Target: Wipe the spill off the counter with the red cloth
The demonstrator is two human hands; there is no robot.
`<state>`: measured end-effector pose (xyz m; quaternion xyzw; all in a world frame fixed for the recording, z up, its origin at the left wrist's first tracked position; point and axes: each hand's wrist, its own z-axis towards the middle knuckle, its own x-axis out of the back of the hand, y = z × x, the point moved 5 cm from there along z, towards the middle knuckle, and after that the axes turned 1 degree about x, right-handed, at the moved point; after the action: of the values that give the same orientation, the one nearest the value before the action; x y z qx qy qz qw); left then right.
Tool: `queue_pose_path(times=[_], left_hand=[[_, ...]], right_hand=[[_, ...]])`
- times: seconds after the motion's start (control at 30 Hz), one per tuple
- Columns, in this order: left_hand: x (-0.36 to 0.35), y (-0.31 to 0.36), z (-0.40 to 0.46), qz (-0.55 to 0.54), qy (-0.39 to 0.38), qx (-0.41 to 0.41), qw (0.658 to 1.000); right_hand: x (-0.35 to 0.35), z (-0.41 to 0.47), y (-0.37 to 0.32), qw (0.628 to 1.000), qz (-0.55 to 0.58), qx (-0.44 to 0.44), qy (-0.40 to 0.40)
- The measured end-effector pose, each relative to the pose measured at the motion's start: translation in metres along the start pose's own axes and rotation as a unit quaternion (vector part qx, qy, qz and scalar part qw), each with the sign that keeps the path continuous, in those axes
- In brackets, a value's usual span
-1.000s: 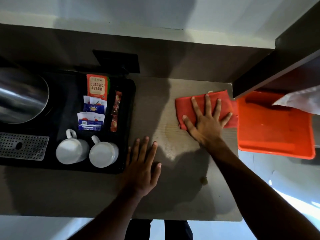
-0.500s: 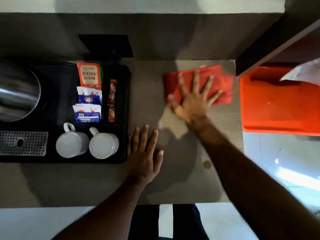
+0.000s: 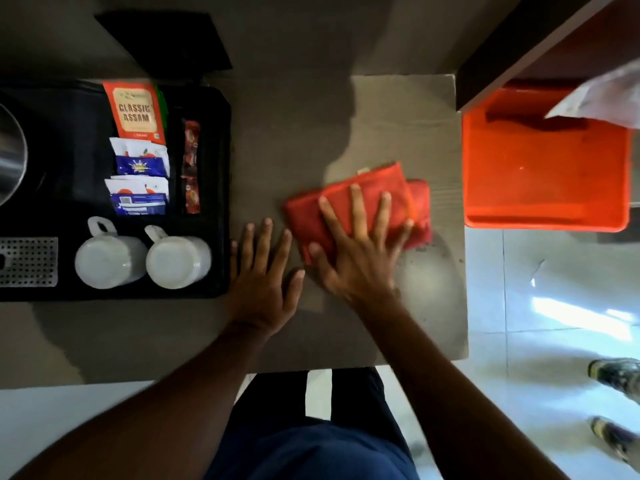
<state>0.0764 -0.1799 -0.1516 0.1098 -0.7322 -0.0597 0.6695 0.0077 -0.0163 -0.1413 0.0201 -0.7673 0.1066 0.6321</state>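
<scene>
The red cloth lies folded on the grey counter, right of centre. My right hand presses flat on it with fingers spread, the palm on the cloth's near edge. A wet, shiny patch of the spill with dark specks shows on the counter just near and right of the cloth. My left hand rests flat on the bare counter, fingers apart, between the cloth and the black tray, holding nothing.
A black tray on the left carries two upturned white cups, tea and sugar sachets and a steel kettle. An orange bin stands past the counter's right edge. Tiled floor and someone's shoe lie beyond.
My right hand has dragged the red cloth from the counter's far right corner toward me and leftward, over the wet area. My left hand has stayed flat beside the tray.
</scene>
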Motion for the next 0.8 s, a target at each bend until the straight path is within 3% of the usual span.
queue_pose_path(times=[0.1, 0.17, 0.23, 0.3, 0.37, 0.43, 0.57, 0.7, 0.8], left_hand=[[-0.004, -0.001, -0.001, 0.002, -0.005, -0.006, 1.000], [-0.003, 0.000, 0.000, 0.007, -0.008, -0.002, 1.000], [0.000, 0.001, 0.000, 0.008, -0.014, -0.002, 1.000], [0.003, 0.003, -0.001, 0.010, -0.013, -0.001, 1.000], [0.004, 0.003, -0.001, 0.006, -0.008, -0.006, 1.000], [0.004, 0.001, -0.001, 0.009, -0.009, -0.008, 1.000], [0.004, 0.004, 0.000, 0.007, -0.016, -0.002, 1.000], [0.005, 0.003, -0.003, 0.006, 0.001, -0.006, 1.000], [0.001, 0.002, -0.003, 0.015, -0.005, -0.009, 1.000]], right_hand=[[0.003, -0.009, 0.062, 0.998, -0.013, -0.063, 0.005], [0.007, 0.032, 0.061, 0.992, 0.003, -0.123, 0.014], [0.005, 0.056, 0.024, 0.996, 0.004, -0.089, 0.011], [-0.001, 0.038, -0.004, 1.000, -0.004, 0.017, 0.024], [-0.008, -0.008, 0.016, 0.996, -0.038, 0.079, 0.025], [-0.008, -0.025, 0.058, 0.996, -0.048, 0.069, 0.010], [0.002, 0.021, 0.068, 0.994, -0.037, -0.100, 0.024], [-0.008, -0.043, 0.011, 1.000, -0.010, 0.009, 0.023], [-0.011, -0.111, 0.039, 0.999, -0.034, 0.031, -0.015]])
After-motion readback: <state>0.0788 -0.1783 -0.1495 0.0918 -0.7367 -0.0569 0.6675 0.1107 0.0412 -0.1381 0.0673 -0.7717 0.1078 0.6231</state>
